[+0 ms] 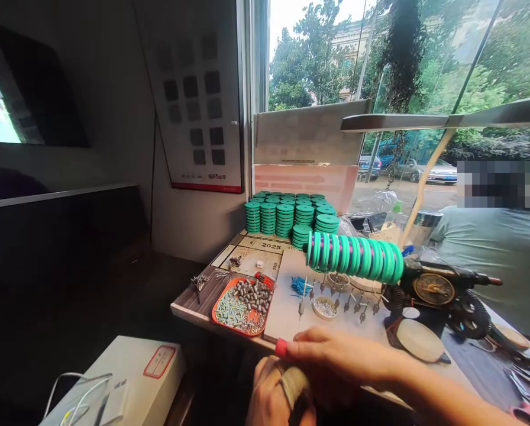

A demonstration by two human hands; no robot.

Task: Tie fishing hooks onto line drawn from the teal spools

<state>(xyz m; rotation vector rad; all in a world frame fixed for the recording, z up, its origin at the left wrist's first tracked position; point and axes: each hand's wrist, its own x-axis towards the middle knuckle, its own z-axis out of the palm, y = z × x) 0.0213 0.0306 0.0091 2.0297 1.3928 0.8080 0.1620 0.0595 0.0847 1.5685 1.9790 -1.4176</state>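
At the table's front edge my right hand [322, 349] reaches in from the right, its thumb wrapped in red tape and its fingers bent together; what it pinches, if anything, is too small to tell. Just below it is my left hand [276, 393], closed, with a tan wrap on one finger; its grip is hidden. A thin line with a grey weight [301, 308] hangs down towards my right hand. Beyond lie more small weights [347, 306] in a row, blue pieces [299, 286] and a round dish of small beads [325, 307] on a pale board [283, 296].
Left of the board sits an orange tray [216, 316] of weights and small tubes. Stacked green spools [285, 220] stand behind. A winding machine [433, 290] carries more green spools [356, 257] at right. Scissors [524, 393] lie far right. A person [491, 254] sits beyond. A white box [145, 378] is lower left.
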